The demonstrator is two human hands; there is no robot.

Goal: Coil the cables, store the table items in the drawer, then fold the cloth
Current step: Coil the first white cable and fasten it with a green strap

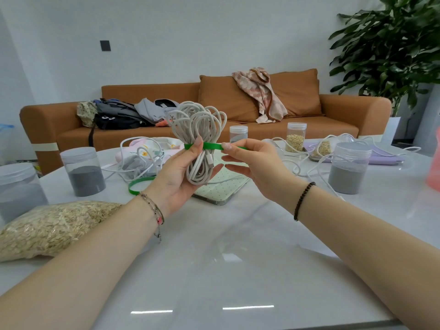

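Green band of flat strap (pixel 212 146) circles the waist of a bundle of off-white braided cable (pixel 197 125), which is held upright above the glossy white marble table (pixel 226 246). The left hand (pixel 176 172) has its fingers curled round the bundle's lower half, with one fingertip pressed on the strap where it crosses the front. The right hand (pixel 252 163) pinches the strap's free end between thumb and forefinger just beside the bundle and draws it out sideways. The other fingers hang loosely underneath. By my reading the coiling stage is in hand: this cable is wound and is being tied off. The next move calls for keeping the strap taut, carrying the free end round and fastening it without the loops slipping; how the strap fastens I cannot tell. Much seems left to do. Thin white loose cable (pixel 140 137) lies uncoiled on the table behind the hands, and a second green strap loop (pixel 137 185) lies beside the left wrist, probably meant for it. A folded lilac cloth (pixel 385 159) sits at the far right of the table. No drawer is in view.
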